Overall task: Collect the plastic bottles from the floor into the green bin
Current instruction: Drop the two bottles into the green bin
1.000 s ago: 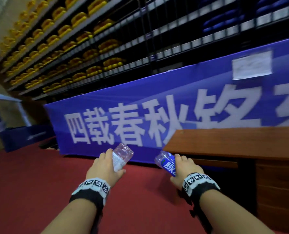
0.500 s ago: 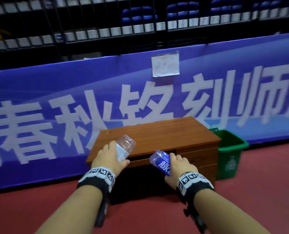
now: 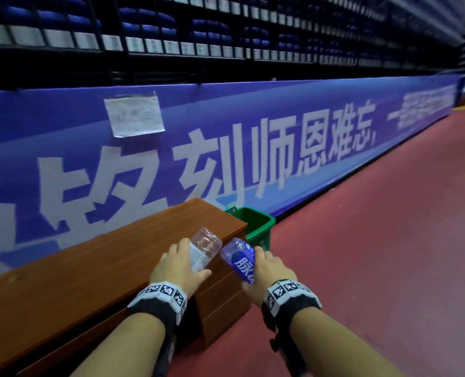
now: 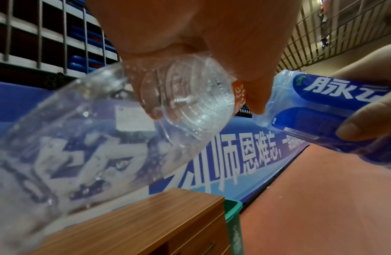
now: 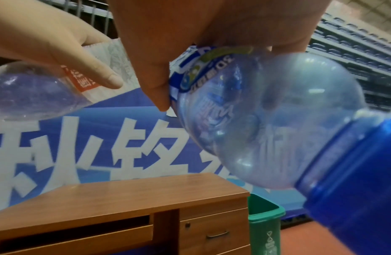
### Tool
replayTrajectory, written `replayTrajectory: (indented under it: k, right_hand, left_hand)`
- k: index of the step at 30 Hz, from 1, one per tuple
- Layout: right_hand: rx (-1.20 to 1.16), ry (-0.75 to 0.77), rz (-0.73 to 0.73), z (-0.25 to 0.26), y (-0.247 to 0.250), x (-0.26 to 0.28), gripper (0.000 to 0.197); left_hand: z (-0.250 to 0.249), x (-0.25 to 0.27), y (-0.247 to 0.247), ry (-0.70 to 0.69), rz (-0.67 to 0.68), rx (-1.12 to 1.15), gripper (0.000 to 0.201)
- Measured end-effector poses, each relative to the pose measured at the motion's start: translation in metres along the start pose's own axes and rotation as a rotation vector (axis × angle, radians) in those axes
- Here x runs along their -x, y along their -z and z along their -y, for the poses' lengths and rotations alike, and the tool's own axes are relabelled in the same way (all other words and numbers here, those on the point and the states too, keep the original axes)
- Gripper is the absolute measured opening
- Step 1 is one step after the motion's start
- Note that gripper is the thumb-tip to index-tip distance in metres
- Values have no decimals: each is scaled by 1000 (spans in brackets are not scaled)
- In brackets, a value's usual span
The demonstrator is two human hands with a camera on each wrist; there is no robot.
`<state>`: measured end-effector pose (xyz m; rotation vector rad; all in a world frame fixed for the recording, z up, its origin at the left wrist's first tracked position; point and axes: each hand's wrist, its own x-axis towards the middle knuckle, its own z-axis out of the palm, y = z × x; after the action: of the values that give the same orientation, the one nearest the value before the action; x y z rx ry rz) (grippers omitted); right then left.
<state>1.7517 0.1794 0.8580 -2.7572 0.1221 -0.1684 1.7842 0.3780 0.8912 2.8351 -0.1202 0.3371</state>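
My left hand (image 3: 181, 265) grips a clear plastic bottle (image 3: 204, 247) with a white label, held above the right end of the wooden desk. My right hand (image 3: 266, 270) grips a blue-labelled plastic bottle (image 3: 239, 261) just beside it. The left wrist view shows the clear bottle (image 4: 98, 138) close up, with the blue-labelled bottle (image 4: 334, 112) at right. In the right wrist view the blue-capped bottle (image 5: 277, 124) fills the frame and the clear bottle (image 5: 33, 93) is at left. The green bin (image 3: 256, 224) stands open on the floor beyond the desk's right end, just ahead of both hands.
A wooden desk (image 3: 90, 268) with drawers (image 5: 214, 231) stands against a long blue banner (image 3: 253, 148) with white characters. Red floor (image 3: 389, 240) stretches to the right. Railings and tiered seats (image 3: 198, 36) rise behind the banner.
The view has swung right along the banner and I have come nearer the desk's right end. The green bin is now just ahead of both hands. Both hands still hold their bottles.
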Motion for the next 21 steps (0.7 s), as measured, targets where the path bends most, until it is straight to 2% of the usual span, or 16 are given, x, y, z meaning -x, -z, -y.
replayTrajectory:
  k: [6,12,16,21]
  right_hand:
    - [0,-32,-73,-62,22,-76,83]
    - [8,15,-79,-103,51,-176,80]
    - [12,27,-64,-128,58,-235,83]
    - [7,12,3,-152,41,-303,86]
  left_hand:
    - [-66,-77,-32,-57,-20,30,81]
    - [-126,-174,-56,-9,-64,98,74]
    - [-149,-231,-78,27,-57,122,69]
    - [-156,-298,-114,43,-35,110,71]
